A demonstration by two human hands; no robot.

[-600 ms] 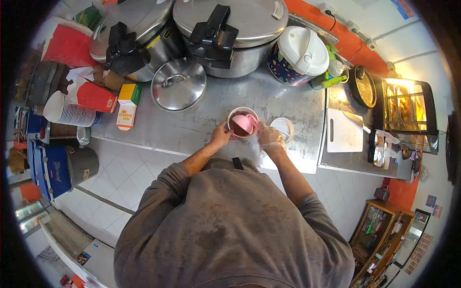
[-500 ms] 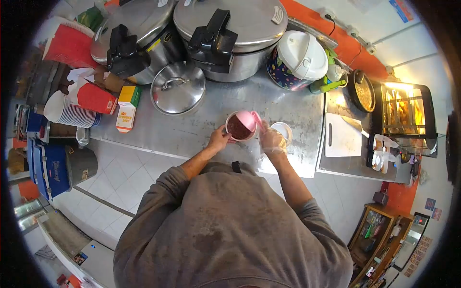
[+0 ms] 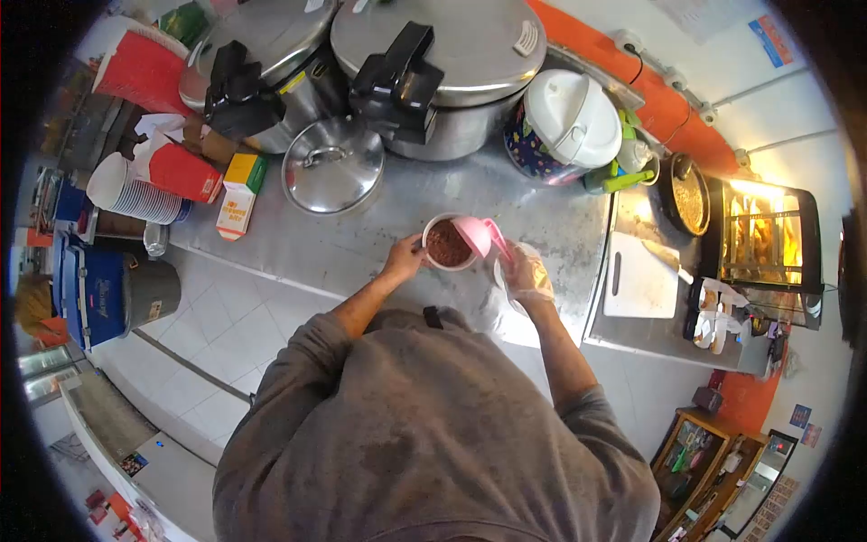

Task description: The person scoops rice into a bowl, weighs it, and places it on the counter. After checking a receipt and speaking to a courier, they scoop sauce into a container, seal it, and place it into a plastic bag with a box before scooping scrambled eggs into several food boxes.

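Observation:
My left hand [image 3: 405, 259] is wrapped around the left side of a white paper cup [image 3: 439, 266] filled with a reddish-brown food [image 3: 445, 245]. In my right hand [image 3: 528, 274], which wears a clear plastic glove, is the handle of a pink ladle [image 3: 473, 236]. The ladle's bowl is tilted and overlaps the cup's right rim, hiding part of the food. A white round item [image 3: 502, 276] lies on the metal counter [image 3: 379, 237] below my right hand, mostly covered by it.
Two large pressure cookers [image 3: 452, 54] stand at the back, with a metal lid [image 3: 332, 167] before them. Stacked cups [image 3: 135, 191] and a small carton [image 3: 237, 200] are left. Right are a lidded pot [image 3: 569, 122], a cutting board [image 3: 641, 280] with a knife, and a lit food warmer [image 3: 766, 235].
The ladle's bowl has shifted a little right and turned over the cup's rim, showing more of the food. My right hand has moved slightly right and down, covering more of the white item.

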